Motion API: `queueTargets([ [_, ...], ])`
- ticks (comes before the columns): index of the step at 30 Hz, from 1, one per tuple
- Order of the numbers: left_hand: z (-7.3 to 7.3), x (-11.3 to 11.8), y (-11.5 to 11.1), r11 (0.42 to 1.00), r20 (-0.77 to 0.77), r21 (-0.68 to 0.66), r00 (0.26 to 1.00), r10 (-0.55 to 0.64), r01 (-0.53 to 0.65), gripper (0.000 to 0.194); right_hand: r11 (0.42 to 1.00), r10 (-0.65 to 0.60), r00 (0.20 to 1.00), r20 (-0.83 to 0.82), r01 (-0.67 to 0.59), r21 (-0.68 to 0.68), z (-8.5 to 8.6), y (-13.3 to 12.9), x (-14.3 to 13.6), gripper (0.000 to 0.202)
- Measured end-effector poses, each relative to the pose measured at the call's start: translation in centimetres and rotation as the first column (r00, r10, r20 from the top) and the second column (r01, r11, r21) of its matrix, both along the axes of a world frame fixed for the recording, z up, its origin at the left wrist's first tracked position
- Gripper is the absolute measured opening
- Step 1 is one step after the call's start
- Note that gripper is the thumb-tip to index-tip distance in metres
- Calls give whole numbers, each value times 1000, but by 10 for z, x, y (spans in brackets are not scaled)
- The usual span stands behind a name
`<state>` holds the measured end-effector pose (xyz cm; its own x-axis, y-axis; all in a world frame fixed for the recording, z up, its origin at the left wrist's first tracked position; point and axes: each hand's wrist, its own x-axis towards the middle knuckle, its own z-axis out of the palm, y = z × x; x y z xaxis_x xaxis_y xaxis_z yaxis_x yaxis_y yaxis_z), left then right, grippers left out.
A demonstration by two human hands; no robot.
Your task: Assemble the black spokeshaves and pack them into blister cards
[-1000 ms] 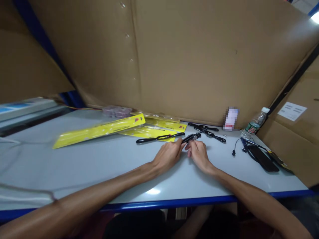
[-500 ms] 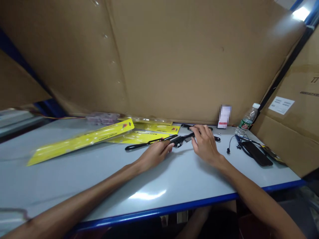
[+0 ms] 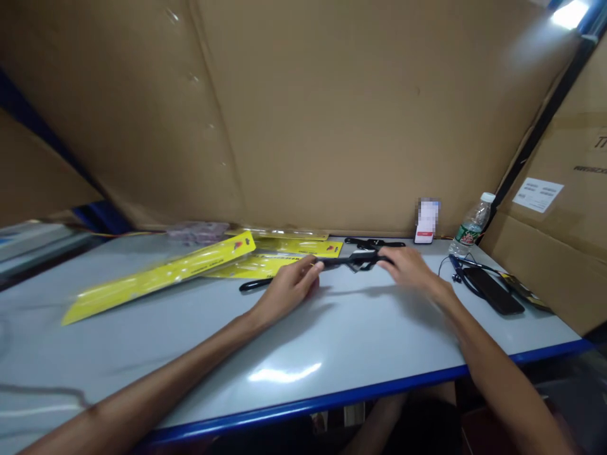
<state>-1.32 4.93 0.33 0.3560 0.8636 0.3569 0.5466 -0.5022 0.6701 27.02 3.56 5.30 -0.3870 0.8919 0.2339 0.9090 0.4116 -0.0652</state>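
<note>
A long black tool (image 3: pixel 351 260) with a wider middle part is held level above the white table (image 3: pixel 284 335). My left hand (image 3: pixel 293 282) is closed on its left end, thumb on top. On the right end, my right hand (image 3: pixel 406 266) is closed too, slightly blurred. Another black handle (image 3: pixel 256 285) lies on the table just left of my left hand. Behind the held tool, more black tools (image 3: pixel 374 242) lie near the cardboard wall. Yellow packages (image 3: pixel 161 275) with clear plastic covers lie on the left and behind my left hand.
Cardboard (image 3: pixel 332 114) stands along the back. At right are an upright lit phone (image 3: pixel 427 221), a plastic bottle (image 3: pixel 472 226), a dark phone (image 3: pixel 494 291) and cables. Clear plastic pieces (image 3: pixel 196 232) lie at the back left. The table has a blue front edge (image 3: pixel 303 404).
The held tool has turned from slanted to nearly level. My right hand has moved right and slightly down to its right end, and my left hand has shifted slightly left.
</note>
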Motion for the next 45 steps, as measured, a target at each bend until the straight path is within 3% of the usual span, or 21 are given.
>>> queueTargets([
  [3, 1, -7, 4, 989, -4, 105, 995, 104, -103, 45, 943, -329, 944, -14, 330, 48, 3, 20, 42, 25],
  [7, 0, -14, 7, 967, -121, 233, 984, 132, -101, 41, 889, -458, 888, 26, 458, 25, -9, 38, 88, 22],
  [14, -9, -28, 19, 940, -142, 305, 969, 203, -152, 31, 890, -454, 891, 5, 454, -39, -28, 52, 113, 21],
  [20, -12, -30, 25, 905, -169, 405, 961, 217, -133, 34, 916, -399, 916, -33, 397, -62, -36, 57, 106, 20],
  [31, -14, -26, 25, 914, -194, 394, 963, 185, -96, 25, 954, -288, 954, -88, 278, -112, -48, 62, 100, 10],
  [35, -16, -26, 27, 919, -201, 380, 961, 192, -104, 27, 940, -339, 933, -120, 331, -83, -42, 62, 108, 17],
  [40, -18, -30, 31, 911, -218, 401, 955, 199, -98, 29, 873, -479, 861, -171, 487, 4, -33, 61, 127, 33],
  [45, -17, -31, 31, 913, -239, 398, 951, 198, -90, 29, 891, -453, 882, -133, 450, -53, -44, 61, 126, 40],
])
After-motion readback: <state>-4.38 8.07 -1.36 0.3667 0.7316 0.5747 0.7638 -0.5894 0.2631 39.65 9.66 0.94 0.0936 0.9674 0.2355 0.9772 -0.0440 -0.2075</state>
